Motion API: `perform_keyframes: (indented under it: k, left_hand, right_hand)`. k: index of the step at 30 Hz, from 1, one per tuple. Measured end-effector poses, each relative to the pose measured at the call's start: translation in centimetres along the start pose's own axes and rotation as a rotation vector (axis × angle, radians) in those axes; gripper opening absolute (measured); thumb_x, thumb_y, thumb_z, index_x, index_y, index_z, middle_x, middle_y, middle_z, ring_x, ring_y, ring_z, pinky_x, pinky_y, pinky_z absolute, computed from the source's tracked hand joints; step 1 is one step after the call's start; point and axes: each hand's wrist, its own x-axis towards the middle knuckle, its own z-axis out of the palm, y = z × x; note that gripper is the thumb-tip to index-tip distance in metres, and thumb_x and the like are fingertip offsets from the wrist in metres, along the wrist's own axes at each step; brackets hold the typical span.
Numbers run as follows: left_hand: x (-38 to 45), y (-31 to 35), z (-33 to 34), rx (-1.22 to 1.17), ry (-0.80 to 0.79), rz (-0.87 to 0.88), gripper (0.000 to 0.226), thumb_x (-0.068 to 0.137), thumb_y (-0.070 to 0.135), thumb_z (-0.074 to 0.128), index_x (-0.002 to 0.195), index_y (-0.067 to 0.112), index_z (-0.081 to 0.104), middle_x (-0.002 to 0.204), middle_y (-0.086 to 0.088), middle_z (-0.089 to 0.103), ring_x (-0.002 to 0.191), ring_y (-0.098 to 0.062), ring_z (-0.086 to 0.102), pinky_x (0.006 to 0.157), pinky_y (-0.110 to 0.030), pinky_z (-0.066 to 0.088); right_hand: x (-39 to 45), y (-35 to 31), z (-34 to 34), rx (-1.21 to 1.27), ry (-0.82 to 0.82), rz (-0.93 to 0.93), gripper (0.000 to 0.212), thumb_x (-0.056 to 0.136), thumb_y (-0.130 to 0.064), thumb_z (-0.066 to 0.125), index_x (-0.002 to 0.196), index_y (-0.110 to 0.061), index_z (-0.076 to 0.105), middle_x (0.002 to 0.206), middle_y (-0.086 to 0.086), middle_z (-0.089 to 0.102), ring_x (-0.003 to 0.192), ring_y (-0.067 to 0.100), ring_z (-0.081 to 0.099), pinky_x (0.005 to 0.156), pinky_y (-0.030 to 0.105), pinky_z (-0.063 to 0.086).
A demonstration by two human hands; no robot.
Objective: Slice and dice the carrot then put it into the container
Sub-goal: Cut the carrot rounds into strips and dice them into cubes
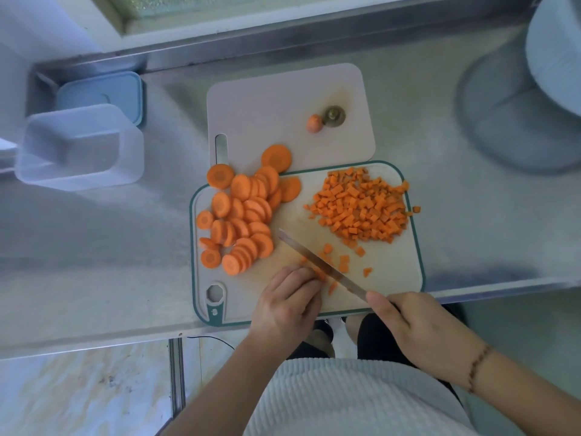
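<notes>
Underneath everything runs a steel counter (440,127), its near edge crossing the view from left to right. At the far right a pale blue stack of plates (553,58) is cut off by the frame and blurred, so its count cannot be told. Two cutting boards overlap mid-counter: a plain pinkish board (283,99) farther away, and on top of its near edge a green-rimmed board (405,262) with a hanging hole at its near left corner. At the left stands an empty clear container (78,149), and its blue lid (103,92) lies just behind it, partly hidden by the container's wall.

Carrot slices (239,215) are heaped on the left half of the green-rimmed board, a few spilling onto the pinkish one. Diced carrot (361,206) is piled on the right half, one cube lying just off the rim. Carrot ends (327,118) sit apart on the far board.

Between the piles lies the knife (317,262), its long axis slanting from the near right up to the far left, tip toward the slices. The right hand (421,328) grips the handle, which the hand hides fully. The left hand (289,300) has its fingers curled down, pressing carrot strips (320,274) against the blade; they are mostly covered by the fingertips and hard to make out.
</notes>
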Motion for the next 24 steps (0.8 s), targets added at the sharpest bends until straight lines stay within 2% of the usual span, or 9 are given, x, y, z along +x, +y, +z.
perform_keyframes:
  k: [4,7,9,14,19,24]
  left_hand:
    - [-0.3,0.2,-0.3,0.016,0.019,-0.012,0.008,0.08,-0.005,0.08,0.086,-0.002,0.076,0.093,-0.011,0.07,0.091,-0.023,0.062,0.087,-0.036,0.055]
    - [-0.4,0.1,-0.1,0.018,0.028,-0.024,0.003,0.086,-0.002,0.074,0.084,-0.001,0.076,0.092,-0.009,0.072,0.092,-0.023,0.065,0.085,-0.036,0.056]
    - [-0.2,0.2,0.1,0.015,0.044,-0.034,0.009,0.09,0.002,0.071,0.084,0.0,0.076,0.093,-0.008,0.073,0.094,-0.023,0.066,0.086,-0.033,0.057]
    - [0.1,0.1,0.1,-0.001,0.079,-0.039,0.006,0.088,0.001,0.073,0.084,0.0,0.077,0.094,-0.007,0.075,0.096,-0.02,0.067,0.092,-0.024,0.054]
    - [-0.4,0.0,0.1,0.005,0.062,-0.008,0.004,0.083,-0.005,0.077,0.086,-0.002,0.076,0.093,-0.01,0.072,0.091,-0.024,0.066,0.086,-0.032,0.056]
    - [-1.3,-0.2,-0.1,0.072,0.077,-0.048,0.006,0.079,-0.003,0.079,0.083,0.0,0.076,0.091,-0.008,0.071,0.093,-0.022,0.061,0.088,-0.036,0.053]
  right_hand:
    - [-1.1,0.0,0.0,-0.005,0.012,-0.042,0.058,0.089,-0.065,0.024,0.053,-0.022,0.036,0.044,-0.006,0.041,0.044,0.009,0.038,0.048,0.021,0.036]
    - [-1.2,0.6,0.4,-0.034,0.022,-0.075,0.064,0.091,-0.069,0.02,0.058,-0.019,0.042,0.051,0.0,0.043,0.049,0.014,0.043,0.053,0.032,0.043]
    - [-1.2,0.9,0.7,-0.076,0.041,-0.062,0.072,0.089,-0.074,0.012,0.06,-0.018,0.047,0.056,0.006,0.05,0.053,0.02,0.05,0.055,0.037,0.047]
    - [-0.3,-0.9,1.6,-0.247,0.004,0.005,0.081,0.078,-0.076,0.002,0.068,-0.016,0.057,0.059,0.001,0.056,0.054,0.016,0.053,0.056,0.032,0.046]
    - [0.4,-0.9,0.8,-0.086,0.017,-0.024,0.067,0.081,-0.075,0.017,0.053,-0.017,0.036,0.045,-0.003,0.038,0.042,0.011,0.036,0.048,0.026,0.035]
    - [-1.5,0.0,0.3,-0.048,0.045,-0.061,0.06,0.087,-0.068,0.022,0.052,-0.022,0.038,0.047,-0.003,0.042,0.045,0.01,0.04,0.05,0.025,0.036]
